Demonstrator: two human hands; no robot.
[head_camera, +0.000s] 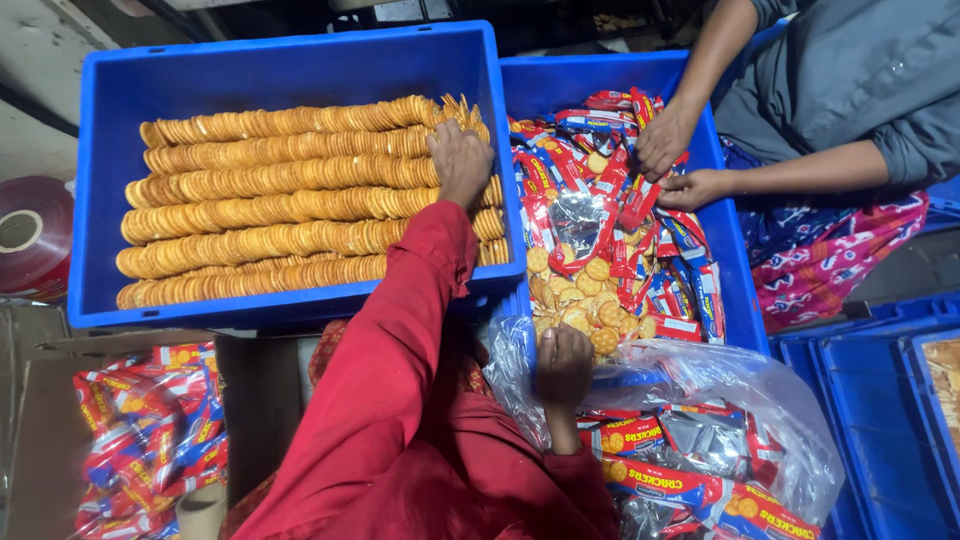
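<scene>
My left hand (461, 160) reaches in a red sleeve into the left blue crate (100, 200). Its fingers are curled into the right end of the upper rows of round golden crackers (270, 210). My right hand (564, 366) is closed on the rim of a clear plastic bag (790, 420), at the near edge of the right blue crate (745, 300). That crate holds red cracker wrappers (650, 240), torn foil and loose crackers (580, 300). The bag is filled with red wrappers.
A co-worker in a grey shirt sits at the top right with both hands (680, 160) on wrappers in the right crate. A cardboard box of red packets (150, 440) stands at the lower left, a red tape roll (30, 235) at the far left, and more blue crates (880, 400) at the right.
</scene>
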